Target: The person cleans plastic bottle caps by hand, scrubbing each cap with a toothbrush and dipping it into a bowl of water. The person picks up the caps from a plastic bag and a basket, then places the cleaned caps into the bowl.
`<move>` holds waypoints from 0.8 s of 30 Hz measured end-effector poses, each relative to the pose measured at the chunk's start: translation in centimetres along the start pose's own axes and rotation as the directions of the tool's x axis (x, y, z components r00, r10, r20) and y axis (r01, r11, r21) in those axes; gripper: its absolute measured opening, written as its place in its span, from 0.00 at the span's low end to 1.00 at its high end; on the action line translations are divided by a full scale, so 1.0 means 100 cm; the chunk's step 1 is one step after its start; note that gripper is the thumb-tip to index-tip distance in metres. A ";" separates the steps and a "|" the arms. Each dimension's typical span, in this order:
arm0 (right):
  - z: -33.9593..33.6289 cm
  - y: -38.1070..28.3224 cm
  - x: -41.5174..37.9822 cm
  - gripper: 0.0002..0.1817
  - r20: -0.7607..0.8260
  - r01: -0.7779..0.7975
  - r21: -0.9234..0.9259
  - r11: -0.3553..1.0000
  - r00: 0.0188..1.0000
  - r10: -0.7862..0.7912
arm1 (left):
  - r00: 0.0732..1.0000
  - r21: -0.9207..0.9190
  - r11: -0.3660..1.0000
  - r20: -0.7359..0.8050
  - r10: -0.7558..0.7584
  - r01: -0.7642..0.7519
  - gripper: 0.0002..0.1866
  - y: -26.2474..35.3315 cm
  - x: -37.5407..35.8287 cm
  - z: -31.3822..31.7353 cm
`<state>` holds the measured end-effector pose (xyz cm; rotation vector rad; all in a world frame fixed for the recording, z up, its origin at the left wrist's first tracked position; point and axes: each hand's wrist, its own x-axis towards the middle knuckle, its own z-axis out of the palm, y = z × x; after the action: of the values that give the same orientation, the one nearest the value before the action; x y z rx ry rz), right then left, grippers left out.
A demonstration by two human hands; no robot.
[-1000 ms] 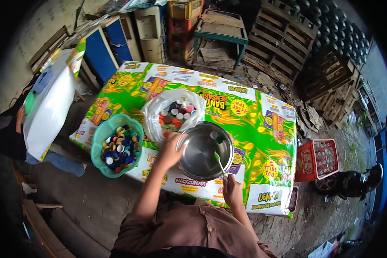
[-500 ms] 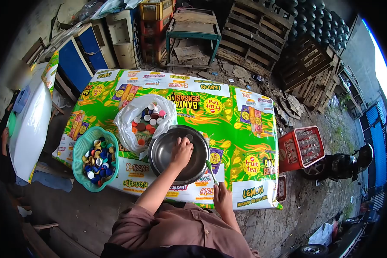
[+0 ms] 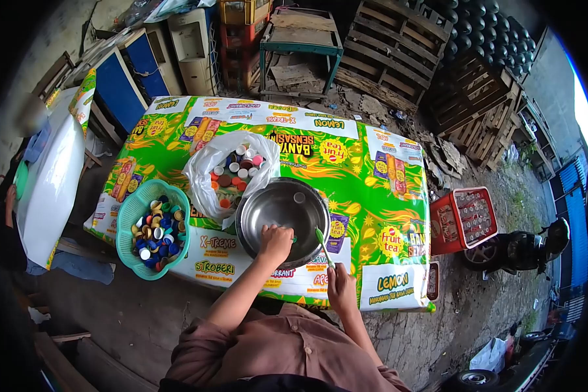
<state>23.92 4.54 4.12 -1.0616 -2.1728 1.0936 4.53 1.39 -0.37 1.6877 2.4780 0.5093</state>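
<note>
My left hand (image 3: 277, 242) is inside the metal bowl (image 3: 255, 212), low on its near side, with its fingers curled down. A small green piece shows by the fingertips. A round, clear disc (image 3: 299, 197) lies at the bowl's far side. My right hand (image 3: 339, 281) grips the handle of a thin tool with a green tip (image 3: 320, 235), which rests over the bowl's right rim. Behind the bowl to the left, a white plastic bag (image 3: 204, 171) holds caps of several colours. A teal basket (image 3: 127, 225) of blue, gold and white caps stands at the left.
A green printed sheet (image 3: 366, 215) covers the table. Another person's hand (image 3: 11, 197) is at the far left, by a second table (image 3: 52, 176). A red crate (image 3: 441, 225) of bottles stands right of the table; wooden pallets (image 3: 398, 49) lean behind.
My left hand has moved from the middle of the bowl to its near side, and a green piece now shows by its fingers. The view has shifted slightly. My right hand keeps its grip.
</note>
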 end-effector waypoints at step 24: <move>0.026 -0.010 0.039 0.12 0.078 -0.056 -0.027 0.998 0.995 0.058 | 0.910 -0.856 -0.411 0.395 -0.125 0.315 0.04 -0.014 -0.019 -0.010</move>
<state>19.43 6.19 3.77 -1.1146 -2.2354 1.1550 3.76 -1.07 -0.11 0.2409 0.9732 1.6746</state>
